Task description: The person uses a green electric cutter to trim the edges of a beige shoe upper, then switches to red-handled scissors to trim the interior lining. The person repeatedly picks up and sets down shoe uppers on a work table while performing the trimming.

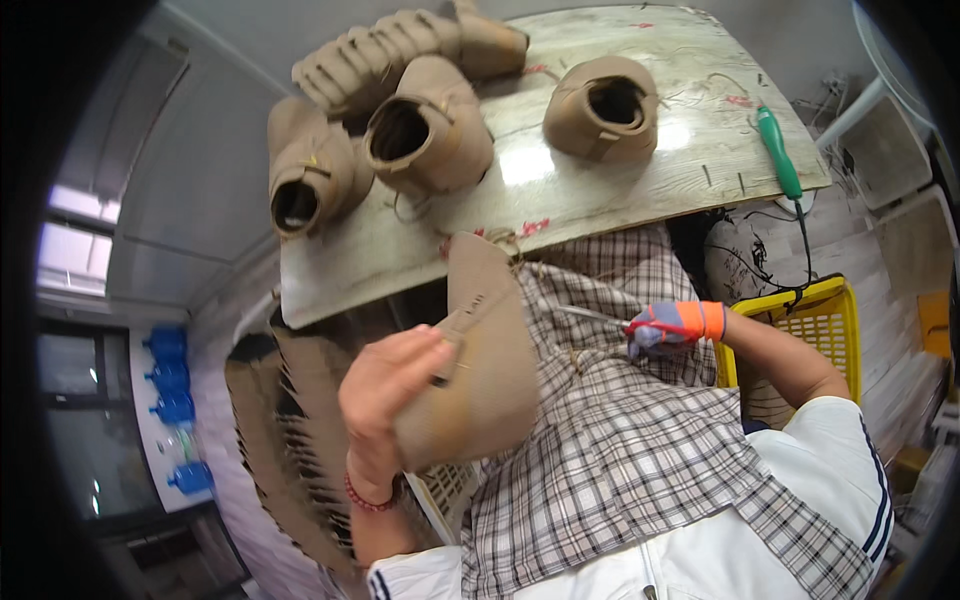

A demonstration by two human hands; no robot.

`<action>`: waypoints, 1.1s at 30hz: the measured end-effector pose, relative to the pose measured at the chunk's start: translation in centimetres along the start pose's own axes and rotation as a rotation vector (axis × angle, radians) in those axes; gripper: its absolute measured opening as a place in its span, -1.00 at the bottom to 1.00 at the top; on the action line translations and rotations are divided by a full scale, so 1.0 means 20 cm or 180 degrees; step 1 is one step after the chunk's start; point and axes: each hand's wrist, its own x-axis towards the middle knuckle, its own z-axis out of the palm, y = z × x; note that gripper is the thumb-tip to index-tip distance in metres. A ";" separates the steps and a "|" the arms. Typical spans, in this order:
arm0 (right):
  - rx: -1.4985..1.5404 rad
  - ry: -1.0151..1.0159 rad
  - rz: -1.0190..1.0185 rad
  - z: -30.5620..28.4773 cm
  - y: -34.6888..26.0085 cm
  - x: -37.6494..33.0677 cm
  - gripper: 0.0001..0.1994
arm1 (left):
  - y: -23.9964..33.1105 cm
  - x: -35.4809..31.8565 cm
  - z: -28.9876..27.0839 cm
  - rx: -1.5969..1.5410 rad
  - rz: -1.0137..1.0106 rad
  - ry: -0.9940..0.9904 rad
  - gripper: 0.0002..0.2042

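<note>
My left hand is closed on a tan baseball cap, its thumb and fingers at the strap by the back opening. The cap is held in front of the table edge, its brim pointing up toward the table. My right hand, in a grey and orange glove, grips a red-handled tool with a thin metal blade. The blade points left toward the cap and stays apart from it. Its exact kind is hard to make out. A checked apron covers my lap below both hands.
On the pale table sit several tan caps and a nested row of caps. A green-handled corded tool lies at the right edge. A yellow basket stands right; stacked caps are at left.
</note>
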 end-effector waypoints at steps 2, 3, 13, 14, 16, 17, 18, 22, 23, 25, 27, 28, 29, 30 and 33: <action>0.0325 0.0120 0.0139 0.05 0.08 -0.05 -0.54 | 0.13 0.33 -0.03 0.0581 0.1223 -0.0375 -0.74; 0.0547 0.0223 0.0151 0.07 0.16 -0.05 -0.57 | 0.19 0.48 0.00 0.0883 0.1831 -0.0557 -0.73; 0.1578 0.0471 0.0457 0.15 0.08 0.06 -0.30 | -0.05 1.58 0.62 0.1510 0.2832 -0.0226 -0.60; 0.1520 0.0403 0.0436 0.15 0.03 0.08 -0.30 | -0.15 1.61 0.76 0.1655 0.2386 -0.0646 -0.56; 0.1586 0.0506 0.0264 0.16 0.00 0.08 -0.29 | -0.21 1.69 0.93 0.1700 0.1736 -0.1451 -0.51; 0.1496 0.0574 0.0204 0.16 -0.01 0.07 -0.28 | -0.19 1.73 0.97 0.1655 0.1509 -0.1841 -0.49; 0.1397 0.0622 0.0142 0.17 -0.01 0.06 -0.28 | -0.19 1.76 0.98 0.1617 0.1262 -0.2224 -0.47; 0.1200 0.0644 0.0085 0.17 -0.03 0.10 -0.27 | -0.35 1.78 0.93 0.0478 0.1395 -0.1739 -0.27; 0.1299 0.0680 0.0157 0.18 -0.02 0.09 -0.27 | -0.29 1.79 0.88 -0.0204 0.1543 -0.1352 -0.21; 0.1494 0.0708 0.0174 0.18 -0.01 0.07 -0.29 | -0.26 1.71 0.64 -0.0116 0.0697 -0.1089 -0.26; 0.1611 0.0760 0.0151 0.18 0.01 0.05 -0.31 | -0.33 1.61 0.38 0.0152 0.0549 -0.0535 -0.32; 0.1518 0.0886 0.0202 0.19 0.01 0.06 -0.34 | -0.45 1.53 0.24 0.0603 0.0623 -0.0434 -0.35; 0.1504 0.0916 0.0234 0.20 0.02 0.05 -0.35 | -0.57 1.44 0.12 0.1020 0.0458 -0.0469 -0.37; 0.1488 0.0936 0.0257 0.21 0.03 0.06 -0.36 | -0.66 1.33 0.05 0.1480 0.0313 -0.0481 -0.40; 0.1368 0.0868 0.0219 0.20 0.03 0.11 -0.39 | -0.89 1.06 0.03 0.0967 -0.0076 -0.0608 -0.46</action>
